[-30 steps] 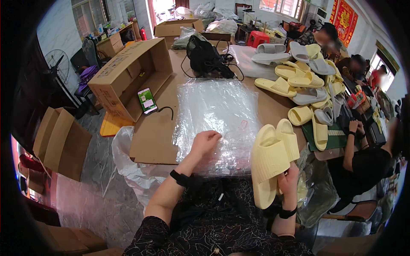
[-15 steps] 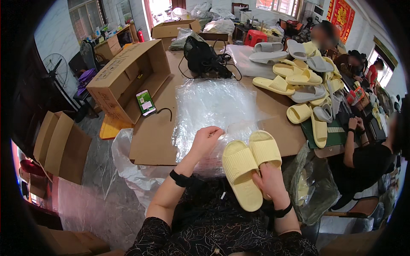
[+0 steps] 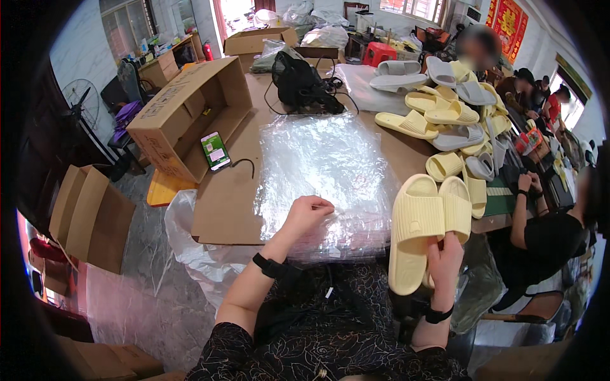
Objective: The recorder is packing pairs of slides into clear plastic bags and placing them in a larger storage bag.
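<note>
My right hand (image 3: 446, 261) grips a pair of pale yellow slippers (image 3: 413, 222) by their straps, side by side with toes pointing away from me. They hang past the right front of the stack of clear plastic bags (image 3: 318, 165). Over the near part of that stack is my left hand (image 3: 309, 214), thumb and fingers pinched together. Whether a bag's edge is between those fingertips I cannot make out. Farther right lies a heap of yellow and grey slippers (image 3: 454, 114), its near end partly hidden by the held pair.
An open cardboard box (image 3: 184, 114) lies on its side at the left, a phone (image 3: 215, 151) at its opening. A black bag with cords (image 3: 302, 82) sits behind the plastic. At right, a co-worker's arm (image 3: 520, 209) reaches beside a green mat (image 3: 499, 201).
My right hand has carried the slippers right and slightly away from me, off the front of the plastic stack. My left hand stays pinched over the stack, almost in place.
</note>
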Demonstrator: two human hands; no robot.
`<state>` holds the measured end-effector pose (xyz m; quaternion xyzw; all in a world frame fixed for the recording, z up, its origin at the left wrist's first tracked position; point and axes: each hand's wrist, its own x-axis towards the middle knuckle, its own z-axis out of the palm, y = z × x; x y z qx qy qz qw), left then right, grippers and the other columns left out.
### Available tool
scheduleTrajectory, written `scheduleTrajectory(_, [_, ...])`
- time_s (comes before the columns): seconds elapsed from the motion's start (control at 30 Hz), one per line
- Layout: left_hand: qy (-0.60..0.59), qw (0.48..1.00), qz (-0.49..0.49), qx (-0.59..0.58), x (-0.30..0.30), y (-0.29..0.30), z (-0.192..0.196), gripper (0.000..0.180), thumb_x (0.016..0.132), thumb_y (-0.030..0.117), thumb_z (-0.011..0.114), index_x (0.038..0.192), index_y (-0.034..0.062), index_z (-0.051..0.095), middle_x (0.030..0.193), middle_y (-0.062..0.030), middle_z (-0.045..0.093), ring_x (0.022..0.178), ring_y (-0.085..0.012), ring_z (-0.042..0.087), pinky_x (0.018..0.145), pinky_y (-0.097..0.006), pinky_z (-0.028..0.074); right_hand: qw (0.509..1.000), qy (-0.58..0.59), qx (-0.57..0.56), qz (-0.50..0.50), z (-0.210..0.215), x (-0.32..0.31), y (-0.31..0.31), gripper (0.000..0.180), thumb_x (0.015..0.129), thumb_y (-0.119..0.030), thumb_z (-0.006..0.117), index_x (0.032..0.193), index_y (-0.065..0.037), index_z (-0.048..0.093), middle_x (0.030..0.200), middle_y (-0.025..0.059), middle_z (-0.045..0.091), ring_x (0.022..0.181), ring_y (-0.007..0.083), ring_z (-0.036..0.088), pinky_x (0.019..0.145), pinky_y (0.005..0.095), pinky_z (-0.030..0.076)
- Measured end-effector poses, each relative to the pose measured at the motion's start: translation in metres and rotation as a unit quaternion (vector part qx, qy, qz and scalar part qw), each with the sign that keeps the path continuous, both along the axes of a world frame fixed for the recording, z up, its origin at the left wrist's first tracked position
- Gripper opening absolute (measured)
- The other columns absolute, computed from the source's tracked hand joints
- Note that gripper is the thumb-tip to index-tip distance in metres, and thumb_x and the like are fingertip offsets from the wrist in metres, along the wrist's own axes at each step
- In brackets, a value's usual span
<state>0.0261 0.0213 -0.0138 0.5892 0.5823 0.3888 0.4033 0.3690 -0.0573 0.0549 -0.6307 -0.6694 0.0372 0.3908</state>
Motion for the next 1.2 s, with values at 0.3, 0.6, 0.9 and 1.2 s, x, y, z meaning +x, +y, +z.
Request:
scheduleTrajectory(0.3, [-0.088, 0.994, -0.051, -0.035, -0.004, 0.006, -0.007, 0.025, 0.089, 0.019, 0.067, 0.107, 0.0036, 0.074, 0.098, -0.0094, 0.075, 0.089, -0.0145, 0.068, 0.082, -0.028, 0.053, 0.946, -0.013, -0.160, 0.283, 0.003, -0.060, -0.018, 0.033, 0.082, -0.020, 0.061, 0.109, -0.003, 0.061, 0.092, 0.0204, 0.066, 0.081, 0.0432, 0.063, 0.071, 0.0492, 0.052])
scheduleTrajectory(0.6, [0.124, 0.973, -0.026, 0.195, 0.010, -0.017, 0.022, 0.026, 0.091, 0.011, 0.061, 0.114, 0.0090, 0.072, 0.124, -0.0121, 0.067, 0.114, -0.0277, 0.062, 0.097, -0.035, 0.049, 0.928, -0.107, -0.234, 0.269, -0.018, -0.068, -0.007, 0.031, 0.089, -0.028, 0.058, 0.095, 0.002, 0.058, 0.088, 0.0232, 0.064, 0.081, 0.0420, 0.063, 0.071, 0.0499, 0.050])
scheduleTrajectory(0.9, [0.169, 0.913, -0.161, 0.334, 0.031, -0.044, 0.064, 0.025, 0.088, 0.007, 0.061, 0.112, 0.0071, 0.070, 0.137, -0.0094, 0.058, 0.137, -0.0337, 0.044, 0.116, -0.050, 0.031, 0.959, -0.095, -0.123, 0.236, -0.035, -0.103, 0.050, 0.028, 0.090, -0.025, 0.059, 0.095, 0.002, 0.053, 0.089, 0.0240, 0.061, 0.082, 0.0429, 0.061, 0.071, 0.0519, 0.049])
scheduleTrajectory(1.2, [0.037, 0.934, -0.249, 0.254, 0.022, -0.061, 0.071, 0.027, 0.093, 0.004, 0.058, 0.118, 0.0062, 0.068, 0.136, -0.0095, 0.060, 0.135, -0.0313, 0.047, 0.115, -0.045, 0.033, 0.985, -0.038, -0.127, 0.113, -0.045, -0.159, 0.130, 0.032, 0.092, -0.030, 0.061, 0.099, 0.000, 0.052, 0.096, 0.0253, 0.062, 0.090, 0.0435, 0.062, 0.077, 0.0503, 0.050])
